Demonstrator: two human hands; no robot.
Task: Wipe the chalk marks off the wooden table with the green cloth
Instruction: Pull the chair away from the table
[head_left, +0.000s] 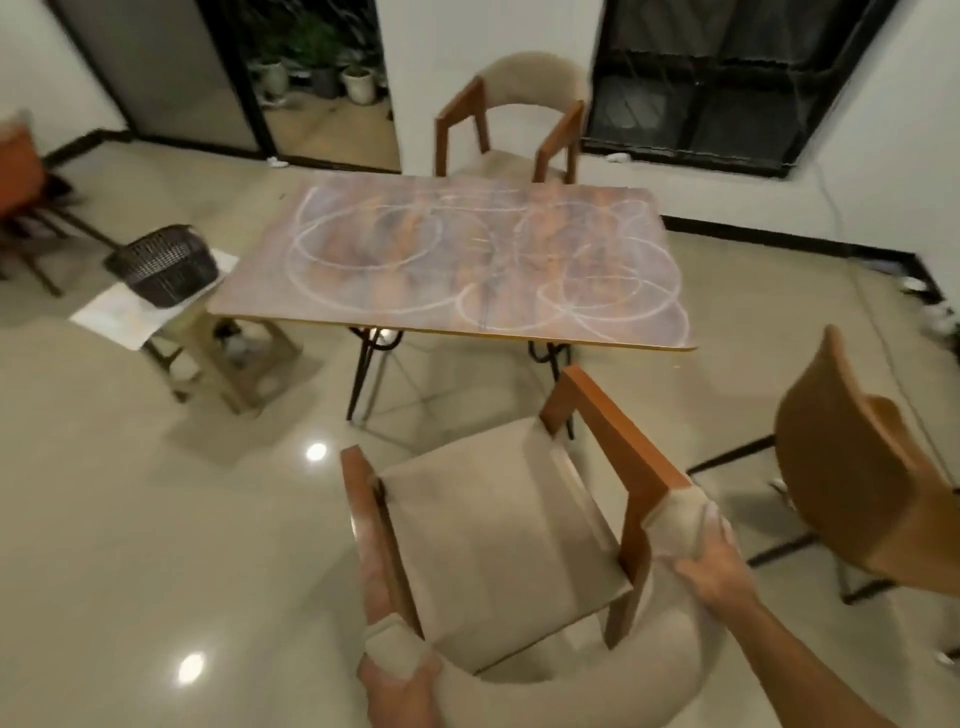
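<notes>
Nearest, both hands grasp the padded back of a beige armchair (498, 540): the right hand (711, 566) has its fingers curled over the back's right end where it meets the wooden armrest; the left hand (400, 670) clasps the left end in the same way, low in the frame and partly cut off; neither hand carries a cloth.

Beyond the chair seat stands the wooden surface (249, 291), straight ahead and a little to the right, well apart from the hands with the whole chair between; its long axis runs left to right across the view; white chalk marks (363, 244) loop over nearly all of its top, so the wiping looks not yet begun. The right hand seems slightly the nearer to it, though both are far off.

The green cloth is nowhere to be seen; it may lie in the dark woven basket (163, 262) on the small stool (223, 358) just left of the surface, but I cannot tell.

A second beige chair (519, 98) stands at the far edge; a brown chair (857, 467) stands at right.

No brand, label or readable writing shows anywhere.
</notes>
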